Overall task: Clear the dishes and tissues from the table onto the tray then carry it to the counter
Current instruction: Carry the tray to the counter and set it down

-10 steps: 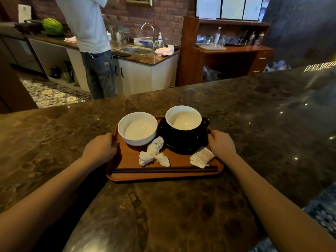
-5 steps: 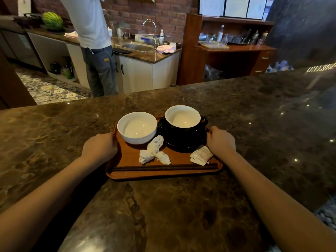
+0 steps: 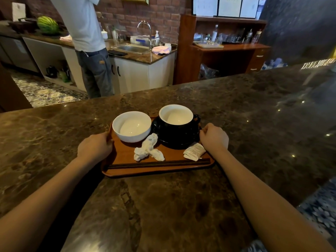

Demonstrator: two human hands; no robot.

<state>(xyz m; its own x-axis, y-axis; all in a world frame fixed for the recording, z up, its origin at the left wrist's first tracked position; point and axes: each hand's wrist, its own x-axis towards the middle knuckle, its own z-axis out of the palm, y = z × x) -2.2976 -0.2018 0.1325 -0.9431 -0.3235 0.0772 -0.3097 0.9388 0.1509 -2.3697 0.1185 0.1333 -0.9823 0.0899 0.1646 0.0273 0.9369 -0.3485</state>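
Loaded tray (image 3: pixel 127 170) resting on marble counter (image 3: pixel 181 206).
Left hand (image 3: pixel 94 148) and right hand (image 3: pixel 214 138) curled closed around opposite tray rims; abrupt release or push likely to slide black cup (image 3: pixel 179 124), white bowl (image 3: pixel 131 126), tissues (image 3: pixel 148 149).

The tray (image 3: pixel 127 170) lies on the bench (image 3: pixel 254 124). On it, the bowl (image 3: pixel 131 126) stands at the far left and the cup (image 3: pixel 177 122) on its saucer (image 3: pixel 181 144) at the far right. 1 tissue (image 3: pixel 148 150) lies before the bowl, another (image 3: pixel 194 151) before the saucer. Chopsticks (image 3: pixel 158 163) lie along the near edge. The left hand (image 3: pixel 94 148) sits at the tray's left rim, the right hand (image 3: pixel 214 138) at its right rim.
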